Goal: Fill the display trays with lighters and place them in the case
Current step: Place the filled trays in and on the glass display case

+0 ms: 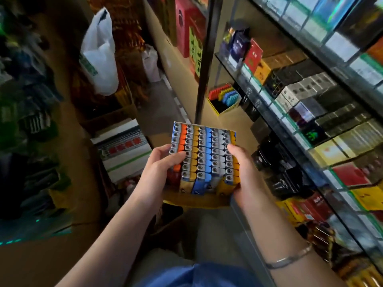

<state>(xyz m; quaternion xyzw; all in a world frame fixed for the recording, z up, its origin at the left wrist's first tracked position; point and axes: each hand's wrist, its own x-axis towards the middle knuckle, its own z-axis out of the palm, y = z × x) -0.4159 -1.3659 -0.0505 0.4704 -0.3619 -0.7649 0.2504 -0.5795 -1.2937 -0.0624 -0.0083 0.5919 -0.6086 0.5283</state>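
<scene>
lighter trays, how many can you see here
2: a full tray held between the left hand and right hand, and a part-filled tray inside the case; others may be hidden.

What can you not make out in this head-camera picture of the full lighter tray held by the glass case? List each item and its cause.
- Tray underside and near wall, head view: hidden by the left hand and right hand.
- Print on the packs in the case: blurred, too small.
- Second tray in the case: fill level unclear, too small.
</scene>
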